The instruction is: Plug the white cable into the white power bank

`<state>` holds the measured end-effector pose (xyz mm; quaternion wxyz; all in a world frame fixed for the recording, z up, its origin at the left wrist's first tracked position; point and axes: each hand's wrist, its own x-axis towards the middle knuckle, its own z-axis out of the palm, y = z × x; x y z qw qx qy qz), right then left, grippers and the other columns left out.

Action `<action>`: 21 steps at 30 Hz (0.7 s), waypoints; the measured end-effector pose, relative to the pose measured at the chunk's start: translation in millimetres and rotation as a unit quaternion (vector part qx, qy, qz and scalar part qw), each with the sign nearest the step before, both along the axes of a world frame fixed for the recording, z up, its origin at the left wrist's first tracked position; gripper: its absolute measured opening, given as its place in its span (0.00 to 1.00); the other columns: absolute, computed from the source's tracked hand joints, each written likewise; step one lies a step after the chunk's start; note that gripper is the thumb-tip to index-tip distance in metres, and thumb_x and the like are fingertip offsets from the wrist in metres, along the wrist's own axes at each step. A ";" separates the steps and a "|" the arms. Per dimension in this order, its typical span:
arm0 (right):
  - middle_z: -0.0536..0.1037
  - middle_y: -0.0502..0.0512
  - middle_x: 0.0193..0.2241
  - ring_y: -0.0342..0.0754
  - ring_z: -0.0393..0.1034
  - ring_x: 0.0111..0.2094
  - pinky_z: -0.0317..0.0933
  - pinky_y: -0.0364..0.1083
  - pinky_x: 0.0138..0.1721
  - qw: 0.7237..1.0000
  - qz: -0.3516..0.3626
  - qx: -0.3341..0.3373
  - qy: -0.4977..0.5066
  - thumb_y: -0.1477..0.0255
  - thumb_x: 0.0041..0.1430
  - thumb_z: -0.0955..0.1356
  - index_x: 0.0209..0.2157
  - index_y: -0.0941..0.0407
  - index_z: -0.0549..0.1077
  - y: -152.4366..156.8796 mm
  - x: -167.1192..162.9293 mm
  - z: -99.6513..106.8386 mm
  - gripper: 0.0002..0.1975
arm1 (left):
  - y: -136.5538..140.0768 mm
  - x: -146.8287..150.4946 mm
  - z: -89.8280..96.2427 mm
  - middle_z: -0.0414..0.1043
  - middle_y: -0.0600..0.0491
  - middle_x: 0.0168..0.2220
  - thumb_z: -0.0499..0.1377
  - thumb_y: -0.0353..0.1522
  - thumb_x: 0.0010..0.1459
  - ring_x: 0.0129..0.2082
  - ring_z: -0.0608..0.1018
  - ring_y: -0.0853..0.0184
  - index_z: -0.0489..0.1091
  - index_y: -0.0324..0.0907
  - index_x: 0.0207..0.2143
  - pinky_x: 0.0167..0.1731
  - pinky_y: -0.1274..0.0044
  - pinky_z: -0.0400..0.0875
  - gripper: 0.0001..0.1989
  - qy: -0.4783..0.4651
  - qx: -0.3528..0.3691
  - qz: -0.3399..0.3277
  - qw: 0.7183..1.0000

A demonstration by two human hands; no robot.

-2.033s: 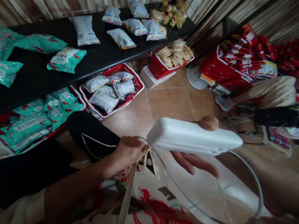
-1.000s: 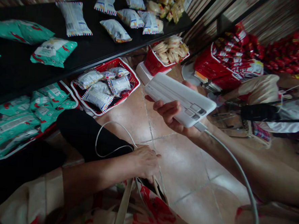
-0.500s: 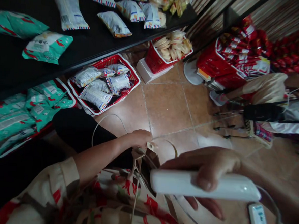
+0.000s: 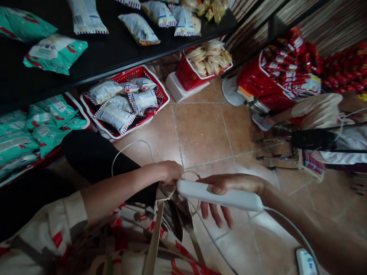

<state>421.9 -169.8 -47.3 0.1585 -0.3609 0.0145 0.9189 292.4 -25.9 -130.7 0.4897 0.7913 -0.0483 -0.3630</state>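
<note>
Right hand [image 4: 230, 188] grips a white power bank [image 4: 219, 195]; left hand [image 4: 169, 172] pinches the tote bag [image 4: 151, 251] edge. No writing reads clearly. Red basket [image 4: 161, 95] nearby.

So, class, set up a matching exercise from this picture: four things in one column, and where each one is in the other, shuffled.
Things:
1. white power bank
2. teal snack bags
3. bag opening
4. small white device

Places:
A. on the floor tiles at lower right
B. on the black shelf
C. gripped in the right hand
D. pinched by the left hand

Pairs: 1-C, 2-B, 3-D, 4-A
</note>
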 end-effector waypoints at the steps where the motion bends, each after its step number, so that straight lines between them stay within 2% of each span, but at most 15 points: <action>1: 0.72 0.70 0.40 0.52 0.74 0.33 0.69 0.45 0.30 1.000 -0.007 0.006 -0.010 0.58 0.49 0.67 0.48 0.64 0.63 -2.6 0.2 -3.3 0.30 | 1.7 -0.7 0.5 0.67 0.52 0.16 0.58 0.26 0.49 0.21 0.72 0.68 0.74 0.33 0.27 0.29 0.78 0.66 0.05 0.003 0.010 -0.016 1.000; 3: 0.72 0.74 0.39 0.50 0.73 0.33 0.69 0.43 0.30 0.999 -0.034 0.018 -0.024 0.56 0.52 0.63 0.42 0.68 0.66 -8.1 2.1 -10.3 0.28 | 10.2 -4.6 3.9 0.64 0.53 0.13 0.59 0.29 0.50 0.19 0.70 0.68 0.74 0.34 0.26 0.26 0.78 0.65 0.06 0.021 0.033 -0.048 0.998; 5: 0.73 0.73 0.37 0.48 0.73 0.31 0.68 0.41 0.30 0.998 -0.047 0.013 -0.039 0.57 0.54 0.60 0.38 0.70 0.67 -11.6 4.0 -15.5 0.27 | 22.3 -10.6 11.9 0.62 0.54 0.12 0.58 0.37 0.52 0.15 0.69 0.69 0.72 0.34 0.23 0.22 0.78 0.62 0.14 0.041 0.042 -0.062 0.996; 7: 0.73 0.69 0.34 0.47 0.72 0.29 0.67 0.41 0.29 0.997 -0.034 -0.010 -0.061 0.59 0.54 0.59 0.40 0.70 0.67 -11.5 4.3 -16.7 0.26 | 33.6 -17.5 24.2 0.63 0.54 0.12 0.57 0.47 0.52 0.13 0.68 0.69 0.70 0.36 0.19 0.19 0.78 0.60 0.23 0.046 0.046 -0.066 0.996; 9: 0.73 0.65 0.32 0.46 0.72 0.27 0.67 0.41 0.27 0.997 -0.008 -0.031 -0.066 0.62 0.53 0.59 0.42 0.71 0.66 -8.1 3.2 -13.3 0.25 | 41.1 -25.4 38.3 0.64 0.55 0.13 0.57 0.52 0.51 0.13 0.68 0.71 0.68 0.37 0.17 0.19 0.79 0.59 0.27 0.047 0.042 -0.078 0.995; 12: 0.72 0.64 0.29 0.46 0.71 0.24 0.66 0.41 0.25 0.998 0.009 -0.047 -0.040 0.61 0.49 0.60 0.37 0.72 0.68 2.0 1.0 -0.5 0.26 | 42.2 -40.5 52.3 0.66 0.56 0.14 0.61 0.48 0.50 0.16 0.69 0.72 0.70 0.38 0.18 0.19 0.80 0.56 0.22 0.024 0.039 -0.103 0.994; 14: 0.72 0.64 0.27 0.46 0.70 0.24 0.65 0.41 0.24 0.998 0.005 -0.055 -0.019 0.59 0.46 0.62 0.34 0.73 0.68 11.0 -1.7 10.5 0.28 | 35.8 -52.3 51.6 0.70 0.53 0.19 0.62 0.48 0.48 0.21 0.72 0.68 0.72 0.39 0.22 0.19 0.78 0.53 0.20 -0.044 0.080 -0.087 0.992; 17: 0.73 0.64 0.32 0.47 0.72 0.27 0.66 0.41 0.26 0.996 0.025 -0.070 0.041 0.61 0.43 0.65 0.45 0.70 0.66 24.3 -10.9 24.0 0.31 | 19.1 -68.4 37.7 0.72 0.49 0.23 0.62 0.48 0.48 0.26 0.74 0.62 0.74 0.39 0.25 0.22 0.76 0.55 0.20 -0.133 0.132 -0.030 0.982; 19: 0.73 0.66 0.38 0.48 0.73 0.31 0.66 0.40 0.28 0.995 0.033 -0.065 0.064 0.63 0.44 0.67 0.51 0.66 0.62 31.2 -20.4 28.4 0.33 | 8.7 -75.7 26.7 0.72 0.49 0.24 0.61 0.41 0.51 0.27 0.75 0.62 0.75 0.40 0.27 0.25 0.76 0.59 0.13 -0.151 0.118 -0.002 0.981; 21: 0.71 0.68 0.43 0.49 0.73 0.37 0.65 0.39 0.28 0.998 0.020 -0.041 0.033 0.63 0.46 0.66 0.52 0.64 0.60 36.3 -30.1 29.0 0.32 | 4.0 -79.0 19.3 0.73 0.49 0.26 0.57 0.34 0.53 0.28 0.75 0.63 0.75 0.42 0.29 0.27 0.75 0.60 0.08 -0.160 0.104 0.020 0.981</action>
